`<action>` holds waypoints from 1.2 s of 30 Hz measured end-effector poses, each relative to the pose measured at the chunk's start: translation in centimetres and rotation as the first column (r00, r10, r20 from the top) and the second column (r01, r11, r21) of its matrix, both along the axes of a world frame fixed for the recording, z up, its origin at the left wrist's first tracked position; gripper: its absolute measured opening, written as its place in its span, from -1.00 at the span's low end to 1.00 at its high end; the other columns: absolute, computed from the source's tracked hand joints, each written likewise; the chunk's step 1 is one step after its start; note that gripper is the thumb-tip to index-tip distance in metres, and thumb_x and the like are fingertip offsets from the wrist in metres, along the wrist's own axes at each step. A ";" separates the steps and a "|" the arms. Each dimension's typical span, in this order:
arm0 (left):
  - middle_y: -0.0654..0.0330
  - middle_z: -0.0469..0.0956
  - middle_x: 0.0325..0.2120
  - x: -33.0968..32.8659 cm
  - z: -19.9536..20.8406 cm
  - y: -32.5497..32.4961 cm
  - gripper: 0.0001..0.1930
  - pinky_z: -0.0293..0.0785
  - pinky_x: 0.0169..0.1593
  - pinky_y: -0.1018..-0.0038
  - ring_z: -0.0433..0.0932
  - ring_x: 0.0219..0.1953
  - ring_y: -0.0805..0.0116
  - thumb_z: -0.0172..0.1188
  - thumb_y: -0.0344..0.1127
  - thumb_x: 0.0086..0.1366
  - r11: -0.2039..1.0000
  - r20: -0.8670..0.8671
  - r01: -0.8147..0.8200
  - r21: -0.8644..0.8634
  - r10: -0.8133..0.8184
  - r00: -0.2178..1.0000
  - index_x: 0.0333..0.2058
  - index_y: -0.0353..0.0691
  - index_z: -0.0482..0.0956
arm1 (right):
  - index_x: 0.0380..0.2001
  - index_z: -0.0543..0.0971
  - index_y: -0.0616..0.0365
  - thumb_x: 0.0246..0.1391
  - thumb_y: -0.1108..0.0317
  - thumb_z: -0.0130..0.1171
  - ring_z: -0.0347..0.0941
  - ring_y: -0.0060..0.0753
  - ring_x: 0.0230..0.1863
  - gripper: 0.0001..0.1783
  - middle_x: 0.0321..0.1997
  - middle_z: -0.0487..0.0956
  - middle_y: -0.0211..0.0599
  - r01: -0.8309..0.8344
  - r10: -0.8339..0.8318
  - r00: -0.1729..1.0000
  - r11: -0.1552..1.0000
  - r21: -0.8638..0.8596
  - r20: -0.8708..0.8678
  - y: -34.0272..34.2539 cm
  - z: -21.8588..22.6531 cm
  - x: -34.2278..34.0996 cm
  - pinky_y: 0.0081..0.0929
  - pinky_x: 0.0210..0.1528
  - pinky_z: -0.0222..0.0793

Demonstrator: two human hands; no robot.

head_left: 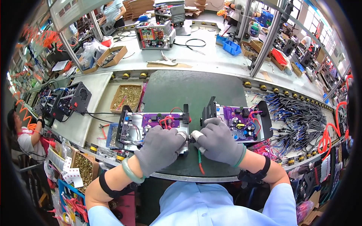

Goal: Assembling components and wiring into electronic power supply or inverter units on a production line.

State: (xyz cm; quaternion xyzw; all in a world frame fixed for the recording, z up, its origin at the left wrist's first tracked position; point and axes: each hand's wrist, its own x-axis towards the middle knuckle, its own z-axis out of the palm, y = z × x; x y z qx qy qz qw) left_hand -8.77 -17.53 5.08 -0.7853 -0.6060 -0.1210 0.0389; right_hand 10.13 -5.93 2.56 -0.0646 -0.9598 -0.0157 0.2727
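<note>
Both my hands wear grey gloves and meet at the near right corner of an open chassis point(130, 132) with a purple circuit board point(151, 121). My left hand point(160, 148) is closed, thumb and fingertips pinched at that corner. Facing it, my right hand point(218, 143) is closed too. Between the fingertips shows a small dark part point(191, 139), mostly covered. A green and red wire point(200, 162) hangs just below my right fingers; its upper end is hidden. Beside my right hand lies a second open chassis point(266, 120) with a purple board point(237, 122) and red wires.
Dark cables point(296, 124) lie heaped at right. A carton of brass-coloured small parts point(127, 97) and a blue bin point(112, 135) stand at left. A black-cased unit point(77, 96) sits farther left, near a co-worker point(28, 132). Beyond the rollers, an open machine point(154, 35) stands on a bench.
</note>
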 end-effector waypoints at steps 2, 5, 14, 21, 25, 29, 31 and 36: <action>0.19 0.52 -0.53 -0.2 0.3 0.0 -0.93 0.39 -0.34 0.26 0.55 -0.49 0.18 0.20 -0.34 0.09 0.999 -0.007 0.023 -0.030 -0.023 1.000 -0.41 -0.12 0.55 | -0.35 0.61 0.11 -0.34 0.37 0.32 0.47 -0.30 -0.47 -0.67 -0.57 0.50 -0.38 -0.005 0.005 1.000 1.000 0.002 0.028 -0.1 -0.1 0.0 -0.22 0.04 0.42; 0.17 0.53 -0.51 -0.5 0.4 0.3 -0.90 0.42 -0.33 0.24 0.58 -0.45 0.17 0.20 -0.35 0.08 0.989 0.026 0.062 -0.130 -0.059 0.998 -0.38 -0.14 0.55 | -0.36 0.61 0.10 -0.38 0.36 0.32 0.50 -0.25 -0.45 -0.66 -0.57 0.50 -0.36 -0.010 0.016 0.996 0.998 -0.067 0.089 -0.1 -0.2 0.1 -0.22 0.00 0.42; 0.15 0.52 -0.51 -1.2 0.7 2.0 -0.85 0.44 -0.36 0.20 0.57 -0.44 0.07 0.22 -0.22 0.23 0.953 0.016 0.069 -0.295 -0.067 0.998 -0.40 -0.15 0.52 | -0.53 0.56 0.10 -0.24 0.28 0.32 0.55 -0.08 -0.43 -0.81 -0.64 0.51 -0.25 0.000 0.135 0.890 0.955 -0.295 0.436 2.8 2.9 -1.4 -0.18 -0.24 0.42; 0.17 0.49 -0.49 -1.1 0.5 1.7 -0.79 0.47 -0.46 0.23 0.56 -0.49 0.13 0.24 -0.33 0.03 0.917 0.123 0.167 -0.363 -0.131 0.984 -0.30 -0.16 0.52 | -0.55 0.52 0.20 -0.15 0.33 0.24 0.50 -0.08 -0.57 -0.84 -0.71 0.45 -0.23 -0.078 0.236 0.862 0.936 -0.343 0.448 0.9 2.0 -1.1 -0.25 -0.33 0.43; 0.19 0.50 -0.47 -0.2 0.0 0.9 -0.70 0.48 -0.48 0.24 0.56 -0.52 0.14 0.27 -0.32 -0.05 0.956 0.073 0.048 -0.289 -0.028 0.997 -0.26 -0.15 0.53 | -0.48 0.50 0.23 -0.19 0.34 0.15 0.46 -0.23 -0.58 -0.81 -0.68 0.40 -0.32 -0.067 0.117 0.926 0.987 -0.149 0.359 0.4 0.4 -0.6 -0.22 -0.24 0.45; 0.16 0.51 -0.47 -0.6 0.4 1.4 -0.70 0.49 -0.46 0.25 0.59 -0.49 0.14 0.29 -0.33 -0.07 0.954 0.012 0.065 -0.294 -0.064 0.998 -0.29 -0.18 0.53 | -0.51 0.50 0.21 -0.20 0.34 0.16 0.45 -0.23 -0.58 -0.83 -0.70 0.40 -0.34 -0.061 0.068 0.934 0.998 -0.032 0.350 1.0 0.8 -0.7 -0.25 -0.20 0.44; 0.14 0.52 -0.47 -0.9 0.7 1.8 -0.73 0.50 -0.45 0.24 0.61 -0.48 0.13 0.28 -0.35 -0.05 0.953 0.009 0.092 -0.290 -0.094 0.996 -0.31 -0.21 0.53 | -0.53 0.49 0.19 -0.21 0.35 0.17 0.45 -0.23 -0.59 -0.84 -0.70 0.41 -0.36 -0.032 0.115 0.900 0.979 -0.199 0.420 1.5 1.2 -1.0 -0.27 -0.20 0.44; 0.13 0.53 -0.46 -0.4 -0.2 1.3 -0.72 0.50 -0.45 0.23 0.62 -0.48 0.12 0.28 -0.35 -0.06 0.980 -0.005 0.062 -0.192 -0.064 0.998 -0.30 -0.20 0.53 | -0.55 0.48 0.15 -0.20 0.37 0.17 0.47 -0.23 -0.59 -0.88 -0.70 0.43 -0.34 -0.017 0.015 0.962 1.000 0.005 0.272 0.1 1.5 -1.2 -0.30 -0.24 0.42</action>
